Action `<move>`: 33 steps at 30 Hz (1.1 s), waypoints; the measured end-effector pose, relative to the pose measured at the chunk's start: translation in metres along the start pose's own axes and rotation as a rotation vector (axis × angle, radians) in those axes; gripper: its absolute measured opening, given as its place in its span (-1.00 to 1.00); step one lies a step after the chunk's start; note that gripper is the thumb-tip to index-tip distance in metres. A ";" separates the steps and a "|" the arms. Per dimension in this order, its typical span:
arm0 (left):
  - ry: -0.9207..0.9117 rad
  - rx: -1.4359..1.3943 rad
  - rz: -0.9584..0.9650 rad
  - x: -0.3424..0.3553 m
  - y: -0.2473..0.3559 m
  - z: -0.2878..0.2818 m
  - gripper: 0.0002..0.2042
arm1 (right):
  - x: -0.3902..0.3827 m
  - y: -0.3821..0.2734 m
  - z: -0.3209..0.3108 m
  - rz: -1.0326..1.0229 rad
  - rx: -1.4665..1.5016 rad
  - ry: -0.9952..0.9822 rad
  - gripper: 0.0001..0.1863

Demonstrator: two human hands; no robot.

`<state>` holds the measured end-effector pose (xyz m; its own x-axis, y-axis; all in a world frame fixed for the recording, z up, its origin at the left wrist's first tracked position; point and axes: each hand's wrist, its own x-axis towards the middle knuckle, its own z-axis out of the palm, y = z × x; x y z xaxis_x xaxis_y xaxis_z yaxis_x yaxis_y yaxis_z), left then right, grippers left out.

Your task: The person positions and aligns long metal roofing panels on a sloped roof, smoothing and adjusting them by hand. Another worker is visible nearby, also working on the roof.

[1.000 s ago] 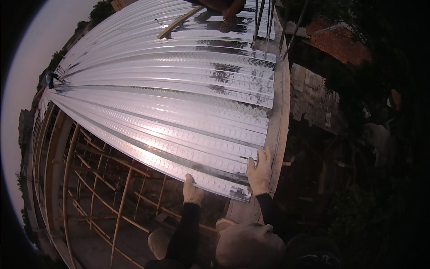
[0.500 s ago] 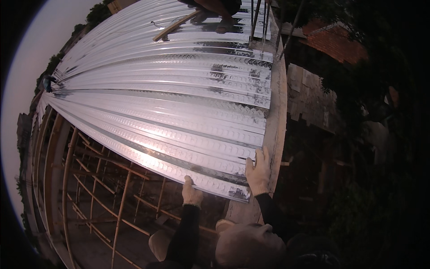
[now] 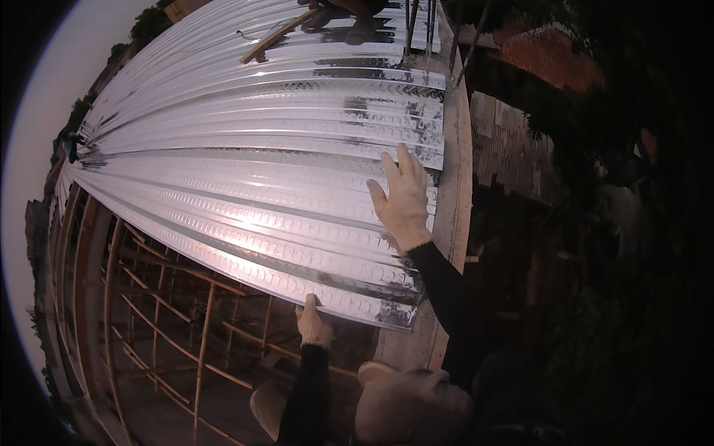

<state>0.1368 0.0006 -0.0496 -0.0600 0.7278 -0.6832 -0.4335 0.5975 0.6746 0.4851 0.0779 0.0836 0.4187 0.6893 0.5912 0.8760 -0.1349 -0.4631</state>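
Note:
Long ribbed, shiny metal decking sheets (image 3: 253,182) lie side by side and narrow away to the far left. My left hand (image 3: 314,328), in a pale knitted glove, grips the near edge of the closest sheet. Its thumb rests on top while its fingers are hidden below the edge. My right hand (image 3: 405,202), gloved the same way, is over the sheets by their right end with its fingers spread and nothing held. Whether its palm touches the metal I cannot tell.
A concrete beam (image 3: 455,193) runs along the sheets' right ends, with upright steel bars (image 3: 411,30) at its far part. Below the near edge is an open drop with wooden poles (image 3: 204,342). A co-worker's hand (image 3: 361,31) and a timber strip (image 3: 277,37) are at the top; another person (image 3: 71,146) is far left.
My right hand has left the near sheet's right end and reached farther out over the decking. My left hand keeps its grip on the near edge.

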 end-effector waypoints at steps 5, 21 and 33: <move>0.029 0.140 -0.060 -0.018 0.015 0.011 -0.51 | 0.035 0.062 0.043 -0.062 -0.195 -0.155 -0.24; 0.025 0.005 -0.035 0.009 -0.017 -0.001 -0.49 | 0.004 0.117 0.075 -0.087 -0.246 -0.212 -0.21; -0.152 0.045 -0.063 -0.021 -0.002 0.029 -0.47 | 0.016 0.122 0.082 -0.129 -0.304 -0.201 -0.25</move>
<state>0.1651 -0.0062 -0.0286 0.1039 0.7286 -0.6770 -0.3910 0.6558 0.6458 0.5790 0.1310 -0.0177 0.2720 0.8363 0.4761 0.9619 -0.2226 -0.1585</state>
